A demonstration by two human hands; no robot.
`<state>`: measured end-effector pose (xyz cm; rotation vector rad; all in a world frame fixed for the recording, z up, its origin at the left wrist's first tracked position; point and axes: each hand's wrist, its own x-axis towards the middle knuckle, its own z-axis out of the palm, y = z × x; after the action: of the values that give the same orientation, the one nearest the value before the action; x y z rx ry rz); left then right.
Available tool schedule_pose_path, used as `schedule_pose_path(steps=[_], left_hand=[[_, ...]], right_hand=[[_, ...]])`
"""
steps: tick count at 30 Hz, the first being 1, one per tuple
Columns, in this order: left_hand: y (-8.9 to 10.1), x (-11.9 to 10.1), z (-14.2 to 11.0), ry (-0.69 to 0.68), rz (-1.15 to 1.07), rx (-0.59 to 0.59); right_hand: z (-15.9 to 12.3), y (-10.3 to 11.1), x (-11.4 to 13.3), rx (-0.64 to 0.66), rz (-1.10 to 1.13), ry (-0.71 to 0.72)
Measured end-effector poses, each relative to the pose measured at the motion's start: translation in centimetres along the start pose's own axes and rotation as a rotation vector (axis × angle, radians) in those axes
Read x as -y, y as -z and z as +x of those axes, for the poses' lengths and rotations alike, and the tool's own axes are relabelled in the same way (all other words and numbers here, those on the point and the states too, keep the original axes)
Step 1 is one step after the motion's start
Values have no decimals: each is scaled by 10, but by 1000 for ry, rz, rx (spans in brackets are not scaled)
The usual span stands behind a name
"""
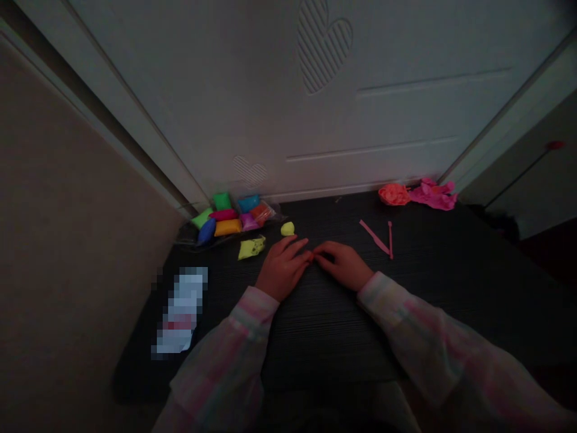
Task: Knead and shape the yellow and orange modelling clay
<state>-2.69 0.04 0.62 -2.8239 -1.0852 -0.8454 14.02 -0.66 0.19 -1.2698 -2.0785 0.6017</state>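
My left hand [285, 269] and my right hand [343, 263] meet over the middle of the dark table. Thumb and index finger of each are pinched together at the same spot, and the other left fingers stretch forward. Whatever lies between the fingertips is too small and dim to name. Just beyond the left fingers sits a lump of yellow clay [287, 229]. A yellow packet [250, 248] with dark print lies to the left of that hand. Right of my right hand are a pink plastic knife [376, 238] and a thin pink stick [390, 240].
A clear bag of several coloured clay packets [228, 227] lies at the back left. A blurred, pale item [183, 310] rests near the left edge. At the back right are crumpled orange [394, 194] and pink [433, 195] pieces. A white panel [324, 126] rises behind the table [324, 337].
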Motion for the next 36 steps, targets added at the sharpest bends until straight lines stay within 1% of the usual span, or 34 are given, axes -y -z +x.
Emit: schedule_pose_path(steps=[4, 12, 16, 19, 23, 27, 30, 33, 36], left_hand=[[1, 0, -1, 21, 24, -14], [2, -1, -2, 24, 59, 20], [1, -1, -3, 10, 62, 37], [-1, 1, -5, 19, 25, 10], [-6, 4, -4, 88, -67, -50], [-8, 6, -4, 169, -148, -20], [-8, 5, -3, 270, -216, 9], [-8, 5, -2, 361, -309, 8], [-9, 5, -3, 411, -384, -1]], right_hand=[[0, -1, 0, -10, -8, -8], [1, 0, 0, -14, -18, -23], [-1, 1, 2, -53, 34, -67], [-2, 2, 6, -73, 80, -40], [-3, 0, 9, -53, 83, 24], [-3, -1, 7, -60, 43, 54], [-3, 0, 6, -11, 13, 120], [-3, 0, 6, 43, -87, 149], [-4, -1, 5, 88, -241, 154]])
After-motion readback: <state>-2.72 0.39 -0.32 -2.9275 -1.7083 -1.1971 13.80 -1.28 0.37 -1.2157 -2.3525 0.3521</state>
